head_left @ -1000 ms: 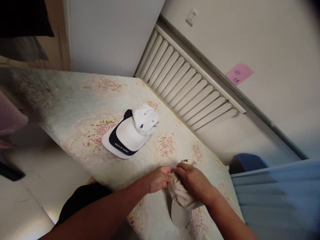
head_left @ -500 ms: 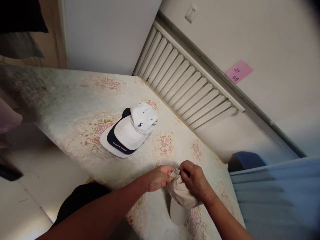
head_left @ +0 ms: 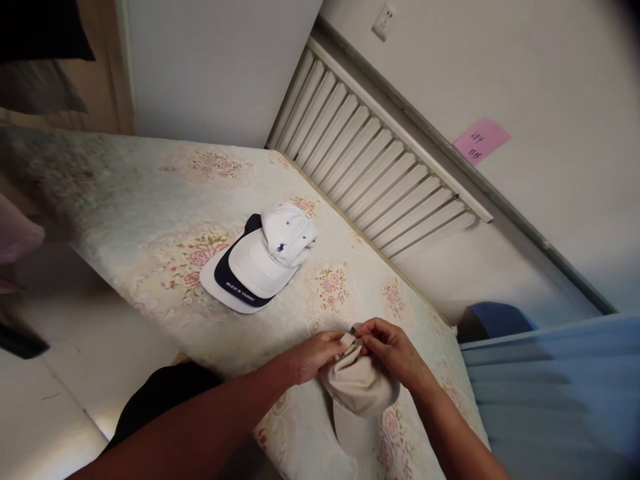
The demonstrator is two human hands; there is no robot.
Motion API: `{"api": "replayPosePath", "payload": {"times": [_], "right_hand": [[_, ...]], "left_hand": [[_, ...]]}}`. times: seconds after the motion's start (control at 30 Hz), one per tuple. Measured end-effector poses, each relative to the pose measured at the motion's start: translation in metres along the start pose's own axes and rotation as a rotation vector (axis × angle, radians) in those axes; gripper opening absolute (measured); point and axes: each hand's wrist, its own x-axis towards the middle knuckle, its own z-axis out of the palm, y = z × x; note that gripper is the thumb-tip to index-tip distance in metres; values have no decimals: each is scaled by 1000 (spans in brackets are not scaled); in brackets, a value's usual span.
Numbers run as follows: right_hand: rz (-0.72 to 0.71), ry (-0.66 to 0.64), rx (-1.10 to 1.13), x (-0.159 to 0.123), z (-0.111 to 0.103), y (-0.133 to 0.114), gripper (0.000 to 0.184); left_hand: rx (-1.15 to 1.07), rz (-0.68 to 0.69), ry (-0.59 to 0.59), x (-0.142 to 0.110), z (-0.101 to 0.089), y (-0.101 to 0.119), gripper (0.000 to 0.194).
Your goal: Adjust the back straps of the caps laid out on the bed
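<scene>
A beige baseball cap (head_left: 363, 387) is between my hands, its brim pointing down toward the near edge of the table. My left hand (head_left: 317, 357) pinches the strap end at the cap's back opening. Facing it, my right hand (head_left: 387, 343) is closed on the other side of the strap, with fingertips near the buckle. Farther off lies a stack of caps: a white cap (head_left: 287, 240) with a small dark logo on top, a navy brim (head_left: 233, 283) with white lettering under it, and a pale brim (head_left: 213, 293) lowest.
A flowered cloth (head_left: 215, 163) covers the table. Behind it a white radiator (head_left: 375, 147) runs along the wall, with a pink note (head_left: 481, 140) above. A blue curtain (head_left: 550, 393) hangs at the right. Dark clothing (head_left: 45, 30) shows at upper left.
My right hand has shifted slightly and its fingers have turned at the strap. The beige cap has tilted a little to the left, showing more of its crown. The stacked caps stay put.
</scene>
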Motion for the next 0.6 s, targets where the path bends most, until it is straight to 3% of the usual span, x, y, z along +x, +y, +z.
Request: {"api": "replayPosePath", "payload": {"times": [0.13, 0.23, 0.3, 0.37, 0.47, 0.6], "right_hand": [[-59, -49, -233, 5, 4, -6, 40], [-153, -204, -302, 11, 5, -6, 36], [-126, -220, -328, 15, 6, -1, 28], [2, -75, -280, 22, 4, 7, 19], [191, 275, 63, 32, -5, 23, 8], [216, 566, 314, 34, -32, 45, 28]], "left_hand": [[64, 20, 10, -2, 5, 3, 20], [32, 53, -16, -2, 6, 4, 24], [35, 33, -3, -1, 4, 3, 24], [27, 27, -4, 0, 2, 2, 23], [-42, 81, 1, 2, -2, 1, 22], [-118, 127, 100, 6, -5, -1, 19]]}}
